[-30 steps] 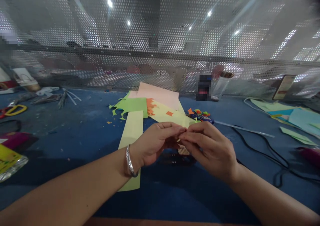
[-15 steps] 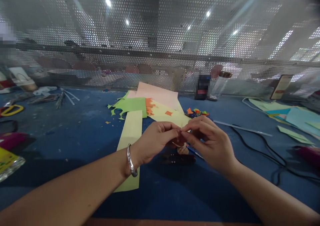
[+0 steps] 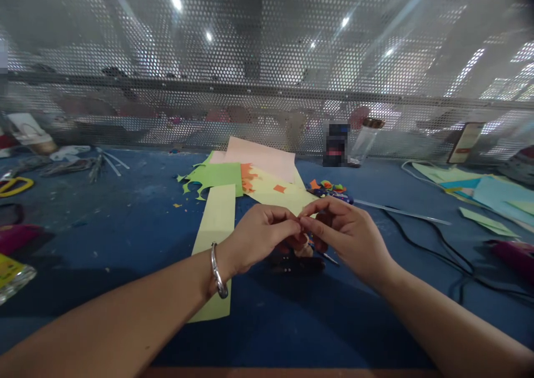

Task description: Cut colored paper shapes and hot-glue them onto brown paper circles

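Note:
My left hand [image 3: 265,234] and my right hand [image 3: 348,230] meet fingertip to fingertip over the blue table. Both are closed in a pinch; whatever lies between the fingers is too small and hidden to make out. Just below them sit a small pale beige item [image 3: 305,249] and a dark tool [image 3: 302,265], both partly covered by the hands. A thin pointed tool [image 3: 331,257] pokes out beneath my right hand. Beside my left wrist, which wears a silver bangle [image 3: 217,272], a pale yellow paper strip [image 3: 214,216] runs under the forearm.
Behind the hands lie cut green paper [image 3: 223,176], pink paper [image 3: 262,158] and orange scraps [image 3: 279,189]. A clear stick [image 3: 403,211] and black cord [image 3: 442,255] stretch to the right. Yellow-handled scissors [image 3: 19,187] are at far left. A perforated metal panel [image 3: 250,49] stands at the back.
The view has shifted slightly, so the table's things sit a little further left. My hands stay pinched together, with small finger movements; my right fingers have moved slightly left.

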Available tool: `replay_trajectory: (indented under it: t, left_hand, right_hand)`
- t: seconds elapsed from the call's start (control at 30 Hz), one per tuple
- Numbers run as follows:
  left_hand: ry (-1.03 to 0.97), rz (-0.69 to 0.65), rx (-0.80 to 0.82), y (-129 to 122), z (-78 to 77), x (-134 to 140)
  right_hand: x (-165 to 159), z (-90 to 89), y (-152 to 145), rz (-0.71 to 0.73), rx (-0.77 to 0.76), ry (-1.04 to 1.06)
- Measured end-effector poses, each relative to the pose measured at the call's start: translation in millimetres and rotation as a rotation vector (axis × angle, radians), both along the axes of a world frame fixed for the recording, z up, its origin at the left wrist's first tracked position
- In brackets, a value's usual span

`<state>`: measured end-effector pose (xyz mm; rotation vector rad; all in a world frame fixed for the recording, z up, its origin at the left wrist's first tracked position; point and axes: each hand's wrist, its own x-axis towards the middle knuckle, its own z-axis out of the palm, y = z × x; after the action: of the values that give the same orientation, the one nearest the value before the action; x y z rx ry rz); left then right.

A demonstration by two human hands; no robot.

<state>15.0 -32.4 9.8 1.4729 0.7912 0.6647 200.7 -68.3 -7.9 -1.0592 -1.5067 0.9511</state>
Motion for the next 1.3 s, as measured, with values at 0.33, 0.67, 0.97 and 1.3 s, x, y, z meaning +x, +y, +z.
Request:
replay_trajectory:
  t: [0.33, 0.67, 0.97, 1.3]
  left_hand:
    - [0.041, -0.007, 0.045, 0.1, -0.7, 0.1]
    - [0.115, 0.001, 0.274, 5.0, -6.8, -1.8]
    - [0.184, -0.005, 0.398, 3.8, -7.1, -2.6]
    - [0.082, 0.069, 0.336, 6.8, -9.6, -1.3]
  right_hand:
    - [-2.2, -0.5, 4.1, -0.013, 0.045, 0.082]
    - [-0.1, -1.7, 3.9, -0.001, 0.051, 0.047]
    - [0.2, 0.7, 4.3, -0.027, 0.065, 0.039]
    - [-1.9, 3.1, 2.9, -0.041, 0.049, 0.010]
